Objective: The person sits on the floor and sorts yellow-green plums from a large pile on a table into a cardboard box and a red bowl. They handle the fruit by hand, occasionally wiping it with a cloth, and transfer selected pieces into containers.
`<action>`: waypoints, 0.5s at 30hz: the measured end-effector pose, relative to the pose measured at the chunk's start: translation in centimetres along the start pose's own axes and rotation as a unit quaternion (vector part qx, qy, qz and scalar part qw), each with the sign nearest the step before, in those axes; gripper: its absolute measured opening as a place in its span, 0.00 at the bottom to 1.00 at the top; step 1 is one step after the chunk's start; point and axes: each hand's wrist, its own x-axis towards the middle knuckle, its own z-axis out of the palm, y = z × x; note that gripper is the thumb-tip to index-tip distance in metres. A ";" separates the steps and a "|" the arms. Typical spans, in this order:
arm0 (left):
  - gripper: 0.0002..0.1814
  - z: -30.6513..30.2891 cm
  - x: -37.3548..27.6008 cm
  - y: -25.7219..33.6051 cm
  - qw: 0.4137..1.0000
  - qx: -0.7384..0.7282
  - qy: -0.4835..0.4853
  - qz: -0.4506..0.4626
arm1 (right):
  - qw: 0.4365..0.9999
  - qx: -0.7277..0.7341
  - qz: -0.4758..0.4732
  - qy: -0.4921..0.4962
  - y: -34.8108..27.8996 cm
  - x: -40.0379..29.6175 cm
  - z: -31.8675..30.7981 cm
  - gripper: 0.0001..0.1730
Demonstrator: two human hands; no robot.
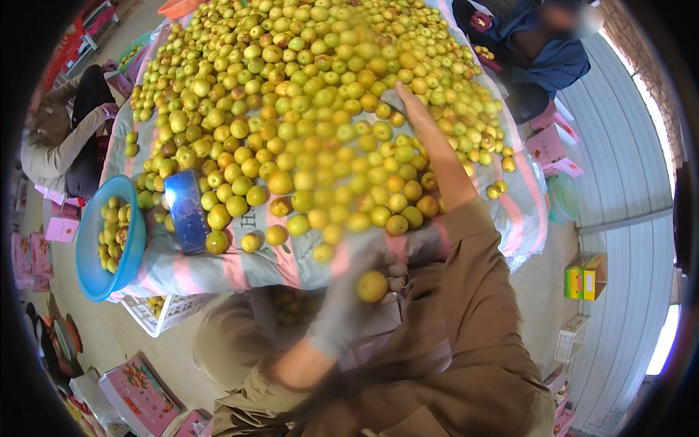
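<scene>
A wide heap of yellow-green jujubes (284, 131), some with brown patches, covers the striped cloth (213, 273) on the table before me. My left hand (349, 306), in a grey glove and blurred by motion, is below the table's near edge, above my lap. A single jujube (372, 286) rests in it, with the fingers curled up beyond the fruit. Out over the heap, my right hand (403, 98) reaches among the jujubes on the right side. Something pale, perhaps a glove, shows at its fingers; most of them are hidden, so its grip is unclear.
A blue plastic basin (138, 240) with jujubes stands at the table's left corner, beside a dark blue box (187, 213). Below is a white plastic crate (164, 317). One person (60, 136) sits at left, another (535, 54) at right. Pink cartons (139, 393) lie on the floor.
</scene>
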 end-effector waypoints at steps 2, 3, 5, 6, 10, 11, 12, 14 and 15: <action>0.15 -0.4 0.2 -0.1 1.000 0.016 0.011 0.008 | 1.000 0.014 0.011 -0.007 -0.1 0.0 0.9 0.49; 0.15 -0.6 0.2 0.0 1.000 0.011 0.004 0.008 | 0.999 0.024 0.022 -0.006 -0.1 0.0 1.4 0.48; 0.14 -1.0 0.2 0.0 1.000 -0.001 -0.008 0.006 | 0.998 0.043 0.042 -0.005 0.0 0.0 2.2 0.48; 0.14 -1.2 0.3 -0.1 1.000 -0.011 -0.001 0.013 | 0.997 0.076 0.029 -0.015 0.4 0.5 2.4 0.49; 0.16 -1.5 0.9 -0.5 1.000 -0.015 -0.024 0.005 | 0.983 0.181 -0.005 -0.035 3.1 2.7 0.4 0.49; 0.16 -1.6 0.9 -0.4 0.999 -0.008 -0.039 -0.001 | 0.978 0.203 -0.008 -0.040 3.5 3.1 0.0 0.48; 0.16 -1.5 0.7 -0.3 1.000 -0.003 -0.030 0.001 | 0.968 0.234 -0.021 -0.084 3.2 3.0 0.3 0.44; 0.16 -1.1 0.2 0.0 1.000 0.008 -0.013 0.003 | 0.940 0.293 -0.049 -0.168 2.6 2.8 0.7 0.39; 0.16 -1.0 0.1 0.0 1.000 0.010 -0.009 0.006 | 0.939 0.304 -0.043 -0.153 2.5 2.8 0.6 0.39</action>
